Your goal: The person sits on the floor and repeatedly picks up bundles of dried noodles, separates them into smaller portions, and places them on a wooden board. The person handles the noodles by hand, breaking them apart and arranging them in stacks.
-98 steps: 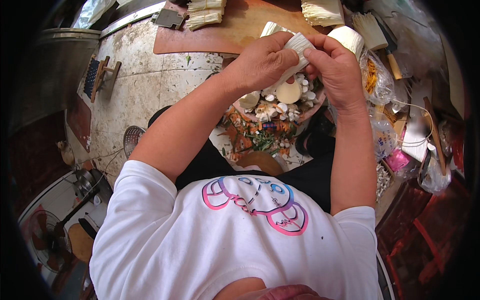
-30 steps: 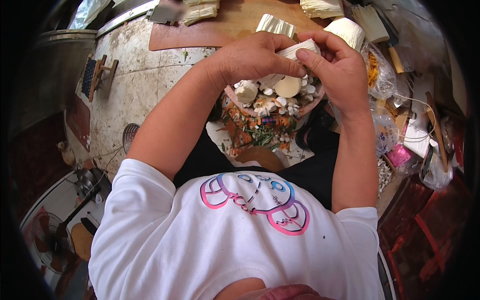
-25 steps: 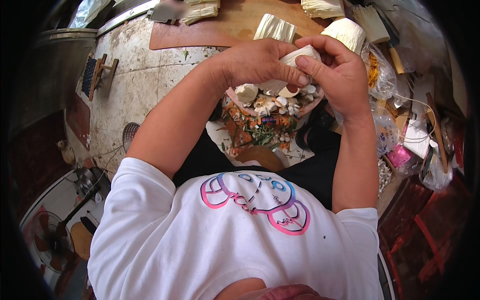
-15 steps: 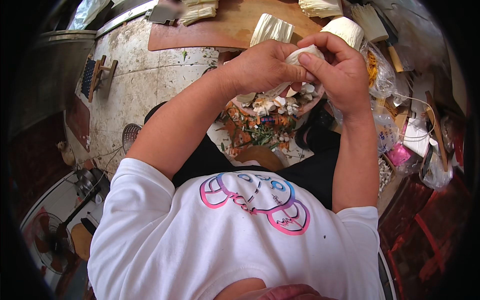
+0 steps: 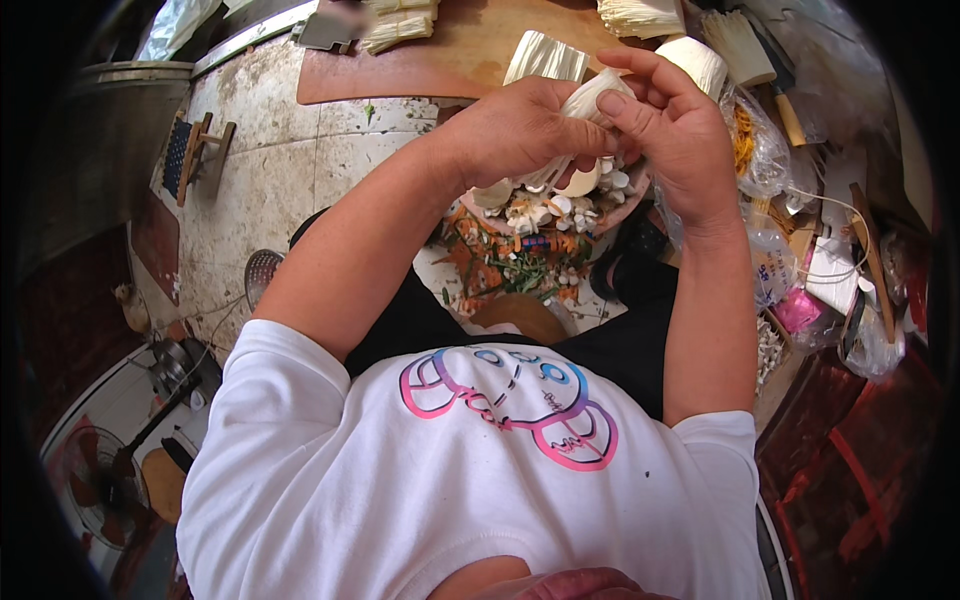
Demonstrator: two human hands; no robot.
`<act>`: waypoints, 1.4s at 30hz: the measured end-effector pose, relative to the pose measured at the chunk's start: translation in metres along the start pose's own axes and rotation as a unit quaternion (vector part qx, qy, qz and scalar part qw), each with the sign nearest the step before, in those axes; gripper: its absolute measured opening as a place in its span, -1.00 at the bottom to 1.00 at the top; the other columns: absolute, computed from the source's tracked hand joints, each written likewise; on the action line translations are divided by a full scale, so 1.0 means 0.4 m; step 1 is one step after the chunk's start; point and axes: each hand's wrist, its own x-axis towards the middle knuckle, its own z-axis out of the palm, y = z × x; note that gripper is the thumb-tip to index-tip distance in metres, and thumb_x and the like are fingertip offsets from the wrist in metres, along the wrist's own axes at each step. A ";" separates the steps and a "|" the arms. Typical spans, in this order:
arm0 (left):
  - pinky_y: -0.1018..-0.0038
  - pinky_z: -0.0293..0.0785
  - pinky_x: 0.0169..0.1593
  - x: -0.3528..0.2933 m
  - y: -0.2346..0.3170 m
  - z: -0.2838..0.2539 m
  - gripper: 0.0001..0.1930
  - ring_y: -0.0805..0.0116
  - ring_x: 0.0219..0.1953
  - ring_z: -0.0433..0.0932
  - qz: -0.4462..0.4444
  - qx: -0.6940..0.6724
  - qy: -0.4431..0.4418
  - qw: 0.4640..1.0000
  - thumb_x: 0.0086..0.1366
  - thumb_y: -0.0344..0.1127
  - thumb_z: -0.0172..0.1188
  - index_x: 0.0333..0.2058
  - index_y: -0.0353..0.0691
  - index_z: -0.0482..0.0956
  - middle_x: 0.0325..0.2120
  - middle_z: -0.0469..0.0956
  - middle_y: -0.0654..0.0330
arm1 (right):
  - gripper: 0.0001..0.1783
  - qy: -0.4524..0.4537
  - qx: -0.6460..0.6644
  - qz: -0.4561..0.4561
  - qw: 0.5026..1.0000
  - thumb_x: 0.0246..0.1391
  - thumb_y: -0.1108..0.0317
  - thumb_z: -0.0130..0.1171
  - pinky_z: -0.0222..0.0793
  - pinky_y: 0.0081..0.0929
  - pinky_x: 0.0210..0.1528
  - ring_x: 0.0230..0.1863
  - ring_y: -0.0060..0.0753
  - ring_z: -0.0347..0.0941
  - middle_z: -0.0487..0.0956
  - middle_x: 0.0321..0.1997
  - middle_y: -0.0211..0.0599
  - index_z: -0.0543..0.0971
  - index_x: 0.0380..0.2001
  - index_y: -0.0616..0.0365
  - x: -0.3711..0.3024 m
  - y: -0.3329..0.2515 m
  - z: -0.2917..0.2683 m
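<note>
Both hands meet over a basin, gripping a cream-white bundle of thin strands [image 5: 602, 90] whose exact kind I cannot make out. My left hand [image 5: 530, 125] is wrapped round its lower part, with loose strands hanging below the fingers. On the upper part, my right hand [image 5: 670, 120] presses its thumb, its fingers curled behind. Underneath, the pinkish basin [image 5: 637, 200] holds many pale scraps [image 5: 560, 212], including rounded pieces. Just beyond my hands, a similar white bundle [image 5: 547, 58] rests on a brown board [image 5: 430, 75].
More pale bundles lie at the board's far left [image 5: 400, 25] and far right [image 5: 640, 15]. A wooden-handled knife [image 5: 788, 115] is at the right, near plastic bags [image 5: 765, 160]. Orange and green scraps [image 5: 510, 265] litter the floor below the basin. A small stool [image 5: 195, 155] stands left.
The bundle has tipped more upright and shows more above my left hand. My right fingers have lifted and loosened slightly, and strands now hang below.
</note>
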 end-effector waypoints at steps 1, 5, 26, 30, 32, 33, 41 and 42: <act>0.58 0.49 -0.41 -0.001 0.001 -0.005 -0.82 0.51 -0.52 0.52 0.003 -0.023 0.012 1.000 0.27 -0.25 0.22 -0.29 -0.24 0.52 -0.53 0.53 0.27 | -0.64 0.011 0.003 0.005 1.000 0.11 0.33 0.23 0.26 -0.82 -0.47 -0.45 -0.81 0.36 0.55 -0.33 -0.51 0.53 -0.04 0.21 -0.002 -0.013 -0.001; 0.53 0.56 -0.34 -0.013 0.019 -0.007 -0.81 0.42 -0.47 0.59 0.017 -0.120 0.054 0.991 0.28 -0.22 0.20 -0.29 -0.23 0.51 -0.49 0.56 0.21 | -0.62 0.079 0.032 0.028 0.996 0.16 0.28 0.18 0.23 -0.81 -0.47 -0.49 -0.82 0.34 0.56 -0.30 -0.51 0.50 0.01 0.19 0.005 -0.011 -0.021; 0.52 0.29 -0.50 0.011 -0.001 -0.033 -0.79 0.48 -0.63 0.33 0.116 -0.282 0.014 0.952 0.35 -0.19 0.04 -0.35 -0.21 0.44 -0.58 0.34 0.28 | -0.84 0.088 -0.122 0.003 0.989 0.06 0.37 0.26 0.35 -0.72 -0.41 -0.47 -0.76 0.43 0.60 -0.49 -0.49 0.63 -0.32 0.23 -0.008 0.012 0.039; 0.53 0.28 -0.54 0.011 0.000 -0.028 -0.78 0.46 -0.64 0.34 0.103 -0.222 0.029 0.969 0.34 -0.20 0.06 -0.38 -0.22 0.43 -0.60 0.34 0.28 | -0.83 0.092 -0.159 0.005 0.983 0.04 0.36 0.25 0.37 -0.67 -0.41 -0.49 -0.72 0.44 0.60 -0.51 -0.45 0.63 -0.32 0.22 -0.009 0.018 0.033; 0.53 0.29 -0.53 0.012 -0.007 -0.030 -0.79 0.46 -0.63 0.35 0.102 -0.211 0.019 0.972 0.33 -0.20 0.06 -0.37 -0.22 0.43 -0.60 0.34 0.28 | -0.83 0.090 -0.173 0.008 0.981 0.02 0.36 0.24 0.37 -0.66 -0.40 -0.49 -0.70 0.45 0.60 -0.52 -0.43 0.63 -0.33 0.22 -0.010 0.016 0.031; 0.53 0.29 -0.53 0.014 -0.009 -0.030 -0.79 0.46 -0.62 0.35 0.103 -0.206 0.014 0.973 0.33 -0.20 0.07 -0.37 -0.22 0.43 -0.60 0.34 0.28 | -0.83 0.090 -0.177 0.001 0.980 0.02 0.36 0.22 0.38 -0.66 -0.40 -0.49 -0.69 0.45 0.60 -0.52 -0.43 0.62 -0.35 0.23 -0.010 0.017 0.031; 0.53 0.30 -0.45 0.015 -0.002 -0.024 -0.82 0.48 -0.60 0.33 0.085 -0.290 -0.015 0.953 0.35 -0.20 0.04 -0.32 -0.19 0.43 -0.56 0.34 0.31 | -0.82 0.085 -0.070 0.022 0.994 0.07 0.34 0.09 0.35 -0.64 -0.48 -0.55 -0.68 0.42 0.55 -0.59 -0.42 0.56 -0.44 0.23 -0.007 0.017 0.020; 0.53 0.30 -0.44 0.018 -0.003 -0.025 -0.82 0.49 -0.60 0.32 0.087 -0.308 -0.016 0.947 0.35 -0.20 0.03 -0.33 -0.19 0.42 -0.56 0.34 0.31 | -0.82 0.083 -0.004 0.030 0.996 0.08 0.33 0.08 0.34 -0.64 -0.50 -0.55 -0.68 0.42 0.55 -0.58 -0.41 0.56 -0.43 0.22 -0.004 0.015 0.006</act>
